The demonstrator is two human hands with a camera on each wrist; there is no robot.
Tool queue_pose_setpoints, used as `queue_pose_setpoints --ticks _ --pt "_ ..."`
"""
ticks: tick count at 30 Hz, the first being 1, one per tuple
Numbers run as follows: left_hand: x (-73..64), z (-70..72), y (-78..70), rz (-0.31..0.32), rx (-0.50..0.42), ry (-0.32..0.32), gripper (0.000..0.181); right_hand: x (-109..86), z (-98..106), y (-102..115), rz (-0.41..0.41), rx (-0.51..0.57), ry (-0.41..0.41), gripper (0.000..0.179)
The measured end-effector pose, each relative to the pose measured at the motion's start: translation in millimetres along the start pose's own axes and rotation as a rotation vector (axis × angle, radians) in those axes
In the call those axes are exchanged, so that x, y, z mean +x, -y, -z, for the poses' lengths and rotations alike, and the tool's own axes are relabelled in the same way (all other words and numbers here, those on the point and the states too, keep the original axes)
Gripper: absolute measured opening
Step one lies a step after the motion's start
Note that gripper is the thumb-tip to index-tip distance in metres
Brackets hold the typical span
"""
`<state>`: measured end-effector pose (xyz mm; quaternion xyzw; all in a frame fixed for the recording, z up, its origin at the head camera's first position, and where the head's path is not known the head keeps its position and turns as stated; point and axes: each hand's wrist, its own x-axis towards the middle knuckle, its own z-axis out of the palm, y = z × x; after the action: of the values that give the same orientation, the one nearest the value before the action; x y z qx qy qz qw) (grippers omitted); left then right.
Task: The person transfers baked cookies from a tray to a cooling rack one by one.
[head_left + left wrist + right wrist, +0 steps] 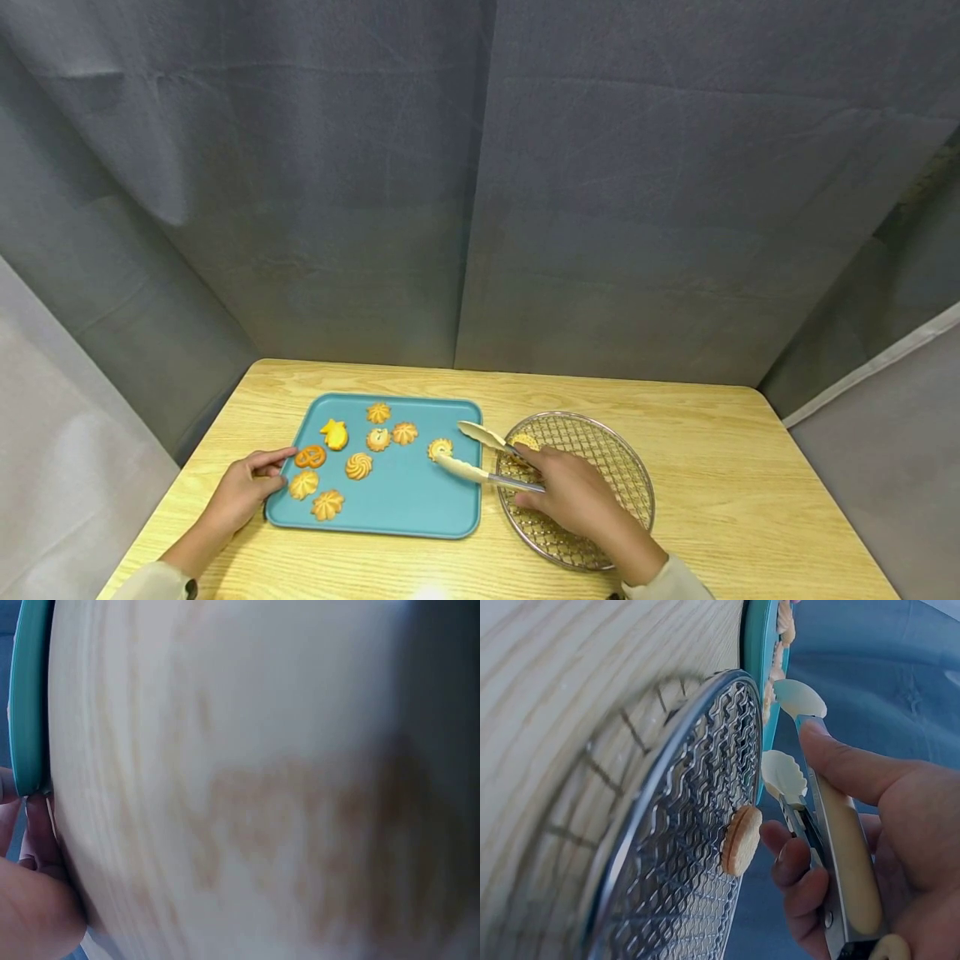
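Note:
A blue-green tray [420, 508] lies on the left of the table, several cookies scattered over it. My left hand [238, 492] pinches the tray's left edge, beside a pretzel-shaped cookie [310, 456]. In my right hand [573, 492] is a pair of tongs [844, 847] with cream scalloped tips, spread apart. Those tips reach over the tray's right side, near a round cookie [440, 450]. Under the right hand stands a round wire rack [615, 467] with a metal rim. One round, scallop-edged cookie [742, 840] rests on its mesh, partly covered by the hand in the head view.
The wooden table [720, 483] carries the tray and the rack side by side, a narrow gap between them. Grey curtains [637, 208] hang behind the table and at both sides. A yellow fish-shaped cookie [335, 434] lies at the tray's upper left.

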<state>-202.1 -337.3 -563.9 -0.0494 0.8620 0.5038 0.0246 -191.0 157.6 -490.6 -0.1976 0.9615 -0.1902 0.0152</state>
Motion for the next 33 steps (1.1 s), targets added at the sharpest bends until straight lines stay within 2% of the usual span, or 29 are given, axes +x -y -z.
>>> queue_pose_setpoints --ticks 12,22,33 --pt "0.1 0.3 1.3 -0.012 0.001 0.0 0.048 11.0 -2.0 6.7 0.002 -0.02 0.032 0.077" --pt "0.5 0.5 1.3 -0.007 0.019 0.0 0.048 16.4 -6.6 10.0 0.033 -0.063 0.018 0.073" --pt "2.3 0.4 5.3 -0.003 -0.005 0.001 0.049 17.6 -7.7 10.3 0.029 -0.038 0.03 0.068"
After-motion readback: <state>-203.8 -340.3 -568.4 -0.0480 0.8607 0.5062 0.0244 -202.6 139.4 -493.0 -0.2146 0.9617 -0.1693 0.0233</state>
